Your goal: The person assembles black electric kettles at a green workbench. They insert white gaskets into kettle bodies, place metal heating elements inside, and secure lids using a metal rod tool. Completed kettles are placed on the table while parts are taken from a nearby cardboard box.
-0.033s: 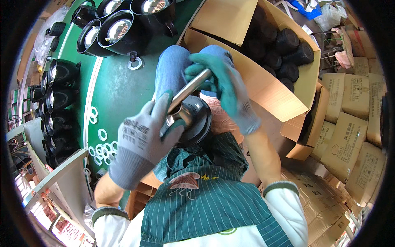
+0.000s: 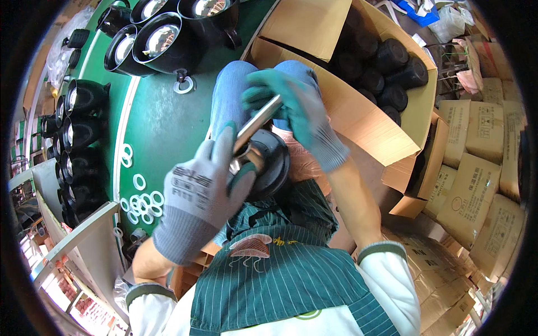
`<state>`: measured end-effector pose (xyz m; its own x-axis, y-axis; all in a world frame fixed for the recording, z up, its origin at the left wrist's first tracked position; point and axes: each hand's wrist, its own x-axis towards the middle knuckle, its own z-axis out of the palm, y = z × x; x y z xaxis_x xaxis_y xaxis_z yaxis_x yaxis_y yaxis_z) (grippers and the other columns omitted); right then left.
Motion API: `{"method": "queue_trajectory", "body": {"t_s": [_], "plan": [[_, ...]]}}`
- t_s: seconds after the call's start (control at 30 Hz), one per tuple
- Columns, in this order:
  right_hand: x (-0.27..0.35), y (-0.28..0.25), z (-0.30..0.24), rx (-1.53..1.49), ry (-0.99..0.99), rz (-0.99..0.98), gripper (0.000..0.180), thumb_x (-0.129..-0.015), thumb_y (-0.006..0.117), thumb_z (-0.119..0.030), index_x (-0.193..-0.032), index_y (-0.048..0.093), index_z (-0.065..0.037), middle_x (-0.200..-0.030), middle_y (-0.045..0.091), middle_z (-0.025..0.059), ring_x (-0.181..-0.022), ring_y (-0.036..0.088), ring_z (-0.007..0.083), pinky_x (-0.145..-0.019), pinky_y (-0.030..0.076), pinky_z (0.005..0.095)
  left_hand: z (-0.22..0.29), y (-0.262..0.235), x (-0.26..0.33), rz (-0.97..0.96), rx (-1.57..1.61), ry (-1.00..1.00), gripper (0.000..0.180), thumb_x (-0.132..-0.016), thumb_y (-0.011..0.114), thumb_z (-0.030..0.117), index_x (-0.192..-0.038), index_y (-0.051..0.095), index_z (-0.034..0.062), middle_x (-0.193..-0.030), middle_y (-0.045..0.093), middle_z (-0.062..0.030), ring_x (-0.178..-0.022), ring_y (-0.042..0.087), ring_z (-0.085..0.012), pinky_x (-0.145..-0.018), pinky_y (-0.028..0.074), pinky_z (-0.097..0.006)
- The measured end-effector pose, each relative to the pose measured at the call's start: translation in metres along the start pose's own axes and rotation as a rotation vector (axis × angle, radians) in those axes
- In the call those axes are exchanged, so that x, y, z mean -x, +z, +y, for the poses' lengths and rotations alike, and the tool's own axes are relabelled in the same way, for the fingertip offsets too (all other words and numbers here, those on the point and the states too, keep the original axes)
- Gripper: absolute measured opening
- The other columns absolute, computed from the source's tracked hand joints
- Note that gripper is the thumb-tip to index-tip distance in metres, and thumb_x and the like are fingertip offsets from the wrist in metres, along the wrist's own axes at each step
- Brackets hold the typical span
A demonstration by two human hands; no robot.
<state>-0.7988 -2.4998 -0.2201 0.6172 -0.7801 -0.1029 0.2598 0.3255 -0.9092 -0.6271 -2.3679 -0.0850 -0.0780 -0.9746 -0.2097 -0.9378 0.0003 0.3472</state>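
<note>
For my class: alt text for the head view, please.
Gloved left hand at the lower end of a metal bar, gloved right hand at its upper end, beside a round black part. White rings lie on a green table.

Metal tube [image 2: 259, 122]: shines silver, looks straight and slim, slants up and rightward in view, lower end unclear | black round piece [image 2: 277, 162]: shows broad circular rim, sits at lap [image 2: 231, 92], partly hidden | metal collar [image 2: 253, 155]: gleams, lies just below tube, against black piece, joint unclear

The hands [image 2: 208, 182] wear grey-green gloves [image 2: 309, 115]; the apron [image 2: 280, 291] is pinstriped green.
</note>
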Motion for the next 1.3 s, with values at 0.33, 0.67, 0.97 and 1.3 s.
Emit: {"method": "queue_trajectory", "body": {"t_s": [0.33, 0.67, 0.97, 1.3], "plan": [[-0.046, -0.002, 0.063, -0.265, 0.166, -0.418, 0.049, -0.105, 0.058, -0.04, -0.132, 0.063, 0.001, -0.114, 0.073, 0.012, -0.099, 0.073, 0.0194, -0.088, 0.061, 0.0332, 0.054, 0.029, 0.01, 0.102, -0.097, -0.284, 0.072, -0.095, 0.068, 0.036, -0.146, 0.045, -0.0086, -0.12, 0.061, -0.0295, -0.078, 0.073, -0.0323, -0.058, 0.059, -0.038], [-0.003, 0.001, 0.047, -0.563, -0.021, -0.496, 0.028, -0.105, 0.059, -0.037, -0.099, 0.054, -0.01, -0.107, 0.071, 0.0084, -0.107, 0.071, 0.0302, -0.1, 0.056, 0.0428, -0.043, 0.03, 0.011, 0.186, 0.698, -0.305, 0.045, -0.108, 0.037, 0.029, -0.122, 0.064, -0.004, -0.084, 0.072, -0.0191, -0.072, 0.072, -0.0262, -0.069, 0.054, -0.037], [0.032, 0.016, -0.002, -0.107, -0.499, -0.72, 0.035, -0.087, 0.065, -0.035, -0.066, 0.069, -0.008, -0.068, 0.062, 0.0032, -0.077, 0.058, 0.0294, -0.103, 0.045, 0.0566, -0.13, 0.062, -0.058, 0.159, 0.18, 0.427, 0.059, -0.093, 0.068, 0.015, -0.148, 0.051, 0.0031, -0.124, 0.062, -0.0202, -0.111, 0.065, -0.0333, -0.095, 0.056, -0.037], [0.043, 0.103, -0.043, 0.97, -0.42, -1.114, 0.029, -0.08, 0.068, -0.034, -0.064, 0.06, -0.013, -0.061, 0.047, -0.0006, -0.066, 0.053, 0.0185, -0.066, 0.044, 0.0357, -0.077, 0.099, -0.148, -0.049, 0.696, 0.572, 0.044, -0.107, 0.053, 0.038, -0.114, 0.074, 0.001, -0.097, 0.072, -0.0166, -0.1, 0.066, -0.0316, -0.097, 0.049, -0.038]]}}
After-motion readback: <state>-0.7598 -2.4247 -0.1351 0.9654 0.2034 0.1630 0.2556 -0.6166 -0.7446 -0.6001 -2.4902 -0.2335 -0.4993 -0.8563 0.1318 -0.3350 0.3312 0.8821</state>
